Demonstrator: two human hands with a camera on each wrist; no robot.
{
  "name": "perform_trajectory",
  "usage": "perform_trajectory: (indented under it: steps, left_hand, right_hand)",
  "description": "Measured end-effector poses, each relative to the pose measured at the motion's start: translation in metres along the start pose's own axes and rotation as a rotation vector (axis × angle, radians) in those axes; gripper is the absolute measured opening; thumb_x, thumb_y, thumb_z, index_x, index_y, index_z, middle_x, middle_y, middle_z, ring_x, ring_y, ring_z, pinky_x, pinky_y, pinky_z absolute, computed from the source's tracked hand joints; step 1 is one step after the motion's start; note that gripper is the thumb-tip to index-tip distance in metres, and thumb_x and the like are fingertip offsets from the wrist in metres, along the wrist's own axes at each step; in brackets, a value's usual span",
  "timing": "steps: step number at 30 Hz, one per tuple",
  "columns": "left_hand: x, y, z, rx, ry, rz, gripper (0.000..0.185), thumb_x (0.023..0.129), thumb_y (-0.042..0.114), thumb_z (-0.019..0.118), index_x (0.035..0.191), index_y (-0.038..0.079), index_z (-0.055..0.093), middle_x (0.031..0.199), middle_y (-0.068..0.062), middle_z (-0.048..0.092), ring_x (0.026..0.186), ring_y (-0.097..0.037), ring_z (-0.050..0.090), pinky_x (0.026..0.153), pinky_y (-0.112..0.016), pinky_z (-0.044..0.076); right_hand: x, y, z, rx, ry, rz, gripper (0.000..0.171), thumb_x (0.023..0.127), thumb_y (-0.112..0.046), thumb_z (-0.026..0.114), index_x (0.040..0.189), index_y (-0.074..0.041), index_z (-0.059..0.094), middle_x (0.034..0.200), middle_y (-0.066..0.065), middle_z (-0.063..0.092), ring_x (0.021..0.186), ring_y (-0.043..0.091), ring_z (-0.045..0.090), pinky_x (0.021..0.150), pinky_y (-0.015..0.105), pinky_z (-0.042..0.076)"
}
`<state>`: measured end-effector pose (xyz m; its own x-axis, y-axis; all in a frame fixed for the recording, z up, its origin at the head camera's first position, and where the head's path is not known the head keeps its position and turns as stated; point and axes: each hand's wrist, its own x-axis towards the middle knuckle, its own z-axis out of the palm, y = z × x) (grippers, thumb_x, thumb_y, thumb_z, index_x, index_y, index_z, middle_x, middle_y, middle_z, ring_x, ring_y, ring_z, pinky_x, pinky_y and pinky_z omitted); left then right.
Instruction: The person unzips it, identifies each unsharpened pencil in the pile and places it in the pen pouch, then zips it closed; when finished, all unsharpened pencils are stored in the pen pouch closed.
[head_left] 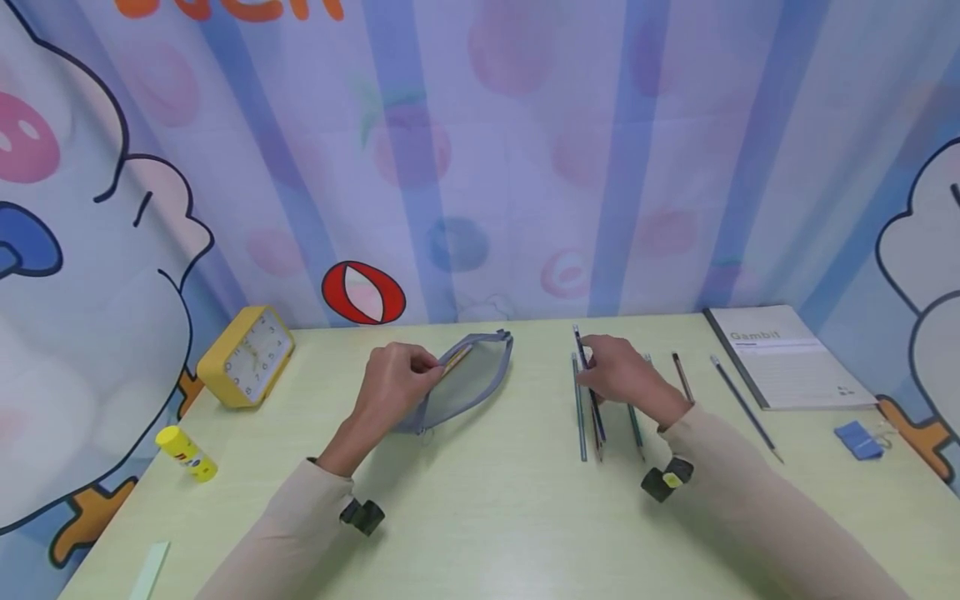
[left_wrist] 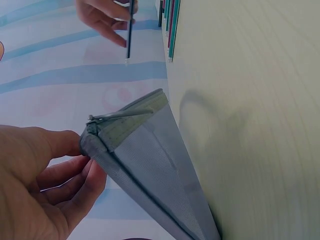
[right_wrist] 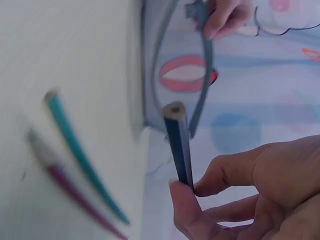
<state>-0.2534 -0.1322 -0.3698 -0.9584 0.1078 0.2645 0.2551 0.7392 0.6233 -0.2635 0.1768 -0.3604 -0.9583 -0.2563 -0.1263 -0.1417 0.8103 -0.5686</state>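
My left hand (head_left: 429,367) pinches the upper edge of a grey mesh pencil pouch (head_left: 472,379) near its zipper and holds it propped open on the pale green table (head_left: 480,517). In the left wrist view the same hand (left_wrist: 84,152) grips the pouch (left_wrist: 145,165) at its corner. My right hand (head_left: 594,368) pinches a dark blue pencil (head_left: 580,343), lifted just above a row of several pencils (head_left: 592,425). In the right wrist view the pencil (right_wrist: 178,147) points toward the pouch opening (right_wrist: 201,75), held between the thumb and fingers (right_wrist: 186,205).
A yellow clock (head_left: 247,354) and a yellow glue stick (head_left: 186,452) stand at the left. A notebook (head_left: 787,358), a loose pencil (head_left: 744,407) and a small blue item (head_left: 858,439) lie at the right. A patterned curtain hangs behind the table.
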Motion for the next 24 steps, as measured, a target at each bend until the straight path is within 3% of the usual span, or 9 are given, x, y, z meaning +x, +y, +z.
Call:
perform_trajectory:
  steps: [4,8,12,14,19,22,24]
  left_hand:
    - [0.0,-0.001,0.0,0.002,0.006,0.004,0.01,0.088,0.015,0.076,0.088,0.005,0.08,0.08,-0.008,0.077,0.067,-0.014,0.067,0.058,-0.024,0.053]
    - [0.001,-0.002,0.001,-0.001,0.004,0.006,0.01,0.088,0.014,0.077,0.088,0.005,0.08,0.08,-0.008,0.078,0.067,-0.015,0.068,0.058,-0.023,0.053]
    - [0.001,-0.001,0.001,-0.003,-0.003,0.002,0.01,0.088,0.014,0.076,0.088,0.005,0.08,0.08,-0.008,0.078,0.066,-0.014,0.068,0.057,-0.023,0.053]
    - [0.001,-0.001,0.0,-0.003,-0.001,0.001,0.01,0.088,0.014,0.076,0.088,0.005,0.08,0.08,-0.008,0.078,0.066,-0.013,0.068,0.057,-0.023,0.052]
    - [0.003,0.001,0.0,0.001,0.003,0.009,0.01,0.089,0.015,0.075,0.088,0.006,0.08,0.081,-0.008,0.078,0.067,-0.014,0.068,0.057,-0.024,0.053]
    - [0.003,0.002,0.0,0.005,-0.005,0.002,0.011,0.089,0.015,0.075,0.089,0.006,0.081,0.082,-0.007,0.078,0.068,-0.014,0.068,0.059,-0.024,0.054]
    - [0.002,0.002,-0.001,0.009,-0.008,-0.01,0.011,0.09,0.016,0.075,0.09,0.007,0.081,0.083,-0.007,0.078,0.069,-0.014,0.069,0.06,-0.025,0.055]
  right_hand:
    - [-0.003,-0.02,0.001,0.121,-0.09,-0.047,0.062,0.097,-0.009,0.056,0.154,0.003,0.033,0.111,0.02,0.064,0.068,0.018,0.067,0.07,0.036,0.057]
    - [-0.004,-0.035,0.005,0.335,-0.228,-0.103,0.059,0.098,-0.009,0.055,0.153,-0.001,0.038,0.11,0.018,0.062,0.075,0.018,0.067,0.077,0.042,0.059]
    - [0.004,-0.046,0.013,0.525,-0.373,-0.132,0.054,0.098,-0.01,0.054,0.151,-0.002,0.043,0.099,0.012,0.063,0.082,0.018,0.063,0.081,0.039,0.059]
    - [0.012,-0.051,0.018,0.605,-0.422,-0.122,0.053,0.099,-0.01,0.053,0.15,-0.002,0.043,0.101,0.011,0.064,0.085,0.017,0.063,0.082,0.034,0.059]
    - [0.035,-0.059,0.036,0.861,-0.446,0.011,0.048,0.102,-0.007,0.052,0.149,0.002,0.044,0.136,0.023,0.055,0.093,0.015,0.069,0.078,0.025,0.059]
    - [0.045,-0.063,0.05,0.982,-0.414,0.086,0.048,0.103,-0.005,0.051,0.149,0.004,0.043,0.146,0.029,0.048,0.109,0.027,0.068,0.076,0.022,0.059]
    - [0.052,-0.065,0.06,0.997,-0.387,0.084,0.047,0.103,-0.005,0.051,0.148,0.006,0.044,0.145,0.033,0.049,0.116,0.033,0.066,0.077,0.021,0.059]
